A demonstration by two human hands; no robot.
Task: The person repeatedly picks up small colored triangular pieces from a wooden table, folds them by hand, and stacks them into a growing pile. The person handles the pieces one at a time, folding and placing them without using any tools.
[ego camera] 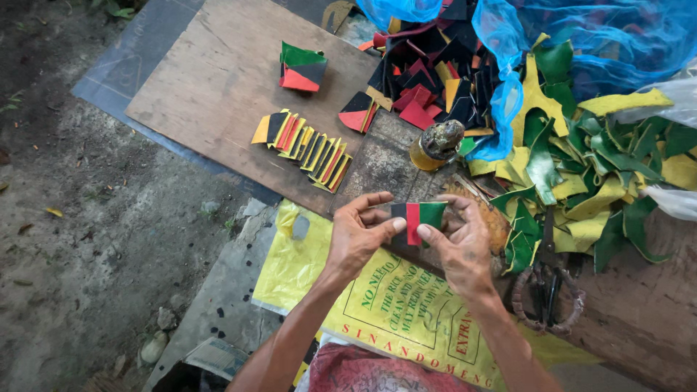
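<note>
Both my hands hold one small patch point(416, 218) made of black, red and green strips joined side by side. My left hand point(357, 234) pinches its black left edge between thumb and fingers. My right hand point(459, 243) presses the red and green part with its thumb and backs it with its fingers. The patch hovers above a dark stone slab point(377, 165), just below a grimy yellow glue jar point(435, 145).
A row of overlapped finished patches point(303, 149) and a small stack point(301, 67) lie on a plywood board point(218, 80). Black, red and yellow offcuts point(428, 72) spill from a blue bag. Green and yellow scraps point(581, 174) pile at right. Scissors point(548, 290) lie near my right wrist.
</note>
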